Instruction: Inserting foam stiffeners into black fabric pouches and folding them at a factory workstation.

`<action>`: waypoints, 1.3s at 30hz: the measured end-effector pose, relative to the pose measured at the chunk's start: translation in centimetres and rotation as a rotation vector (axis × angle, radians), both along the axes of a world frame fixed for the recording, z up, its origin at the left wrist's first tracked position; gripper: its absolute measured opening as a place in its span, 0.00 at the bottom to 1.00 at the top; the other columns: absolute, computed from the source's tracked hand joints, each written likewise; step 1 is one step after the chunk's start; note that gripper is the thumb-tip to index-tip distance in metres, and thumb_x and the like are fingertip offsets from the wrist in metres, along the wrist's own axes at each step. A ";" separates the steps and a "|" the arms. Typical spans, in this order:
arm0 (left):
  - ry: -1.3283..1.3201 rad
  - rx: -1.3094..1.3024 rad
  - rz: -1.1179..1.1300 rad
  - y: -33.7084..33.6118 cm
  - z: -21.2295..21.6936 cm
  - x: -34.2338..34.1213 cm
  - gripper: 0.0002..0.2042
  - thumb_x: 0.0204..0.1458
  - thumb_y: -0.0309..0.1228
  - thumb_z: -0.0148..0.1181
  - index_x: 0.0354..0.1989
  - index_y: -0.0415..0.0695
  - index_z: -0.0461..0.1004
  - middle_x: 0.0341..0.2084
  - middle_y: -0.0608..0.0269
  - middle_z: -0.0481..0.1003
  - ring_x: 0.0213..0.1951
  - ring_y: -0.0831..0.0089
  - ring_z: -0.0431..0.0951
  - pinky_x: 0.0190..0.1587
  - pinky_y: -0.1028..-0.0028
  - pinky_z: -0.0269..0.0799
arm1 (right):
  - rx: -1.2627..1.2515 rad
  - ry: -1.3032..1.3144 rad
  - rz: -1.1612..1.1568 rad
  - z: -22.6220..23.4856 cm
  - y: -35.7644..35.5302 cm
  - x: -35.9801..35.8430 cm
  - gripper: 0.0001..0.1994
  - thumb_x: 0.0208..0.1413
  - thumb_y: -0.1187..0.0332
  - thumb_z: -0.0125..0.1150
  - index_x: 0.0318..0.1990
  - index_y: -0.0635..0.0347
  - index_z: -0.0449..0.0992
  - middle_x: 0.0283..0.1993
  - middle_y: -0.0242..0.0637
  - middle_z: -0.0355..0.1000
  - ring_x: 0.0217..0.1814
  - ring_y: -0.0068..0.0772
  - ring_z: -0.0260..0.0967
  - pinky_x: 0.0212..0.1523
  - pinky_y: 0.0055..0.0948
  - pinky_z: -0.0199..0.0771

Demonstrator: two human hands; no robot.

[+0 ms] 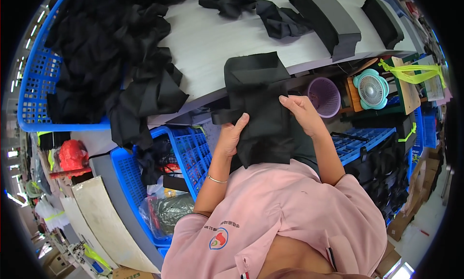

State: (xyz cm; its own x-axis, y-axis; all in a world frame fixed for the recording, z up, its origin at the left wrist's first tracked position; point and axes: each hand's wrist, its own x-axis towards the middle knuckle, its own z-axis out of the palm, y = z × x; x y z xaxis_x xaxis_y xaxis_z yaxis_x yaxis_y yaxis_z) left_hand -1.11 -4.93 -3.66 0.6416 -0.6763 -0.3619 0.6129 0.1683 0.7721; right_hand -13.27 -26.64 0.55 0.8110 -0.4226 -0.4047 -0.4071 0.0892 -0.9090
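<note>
Between my hands hangs a black fabric piece [261, 105], wide and flat, with a folded upper panel and a loose strip sticking out at its left. My left hand [233, 135] grips its left edge near that strip, thumb on top. My right hand [300, 112] pinches the right edge with the thumb on the near face; its other fingers are mostly behind the cloth. The upper end of the piece overlaps the front edge of the pale table [203, 51], and its lower end reaches my pink shirt.
Black cloth pieces [96, 51] heap over a blue basket [36, 85] at the left. Black stacks [333, 27] stand on the table's right. Below are a purple bin [324, 97], a small turquoise fan [371, 89] and another blue basket [126, 182] holding plastic bags.
</note>
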 end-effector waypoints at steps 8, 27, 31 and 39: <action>0.407 -0.203 0.040 -0.2 -2.7 0.1 0.21 0.59 0.37 0.64 0.57 0.41 0.70 0.52 0.57 0.76 0.50 0.66 0.78 0.55 0.66 0.76 | 0.649 -0.303 -0.274 1.0 5.3 1.8 0.06 0.57 0.70 0.67 0.39 0.61 0.79 0.38 0.29 0.78 0.37 0.19 0.75 0.43 0.21 0.76; 0.296 -0.086 0.066 -0.1 -5.0 0.8 0.19 0.51 0.26 0.69 0.52 0.40 0.74 0.47 0.59 0.78 0.48 0.68 0.79 0.55 0.69 0.74 | 0.724 -0.227 -0.226 0.4 5.0 2.6 0.10 0.56 0.74 0.66 0.45 0.64 0.79 0.42 0.36 0.79 0.43 0.24 0.75 0.46 0.26 0.77; 0.218 -0.077 0.058 -1.2 -0.1 0.2 0.19 0.51 0.25 0.69 0.52 0.40 0.74 0.46 0.61 0.78 0.47 0.69 0.79 0.54 0.70 0.74 | 0.130 -0.249 -0.237 -1.8 3.1 3.0 0.09 0.54 0.70 0.69 0.38 0.64 0.77 0.34 0.36 0.79 0.32 0.25 0.74 0.37 0.26 0.74; -0.193 0.163 0.088 -1.2 -3.4 0.3 0.21 0.49 0.21 0.69 0.53 0.38 0.73 0.45 0.59 0.78 0.45 0.70 0.78 0.51 0.70 0.75 | -0.585 -0.184 -0.134 -3.5 6.1 3.0 0.15 0.53 0.67 0.69 0.29 0.67 0.68 0.24 0.44 0.70 0.24 0.32 0.63 0.29 0.33 0.67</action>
